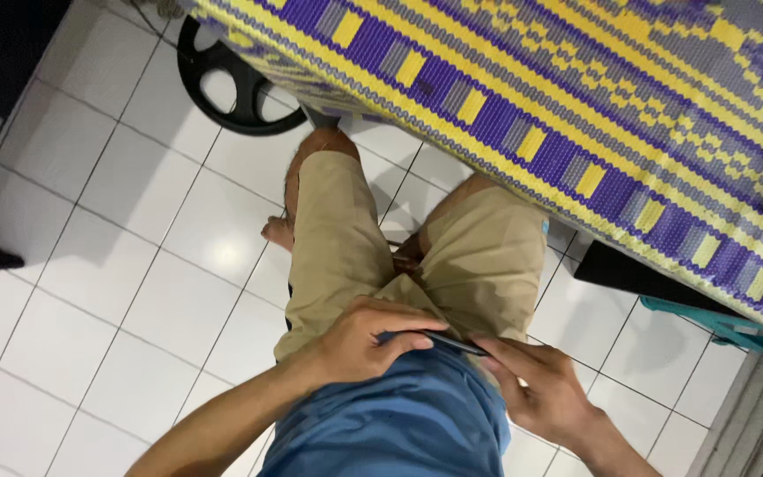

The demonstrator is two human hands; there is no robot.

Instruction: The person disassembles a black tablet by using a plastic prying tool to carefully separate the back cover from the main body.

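Observation:
I look down at my own lap: tan shorts (346, 238) and a blue shirt (399, 424). A thin dark stick-like object (452, 343), perhaps a pen, lies across my waist. My left hand (364, 340) curls its fingers over one end of it. My right hand (532, 384) pinches the other end between its fingertips. Both hands sit close together just above the shorts' hem of the shirt.
A table covered with a purple, yellow and grey patterned cloth (576, 106) slants across the upper right. A black round fan base (231, 84) stands on the white tiled floor (108, 230). A teal object (726, 322) sits under the table at right.

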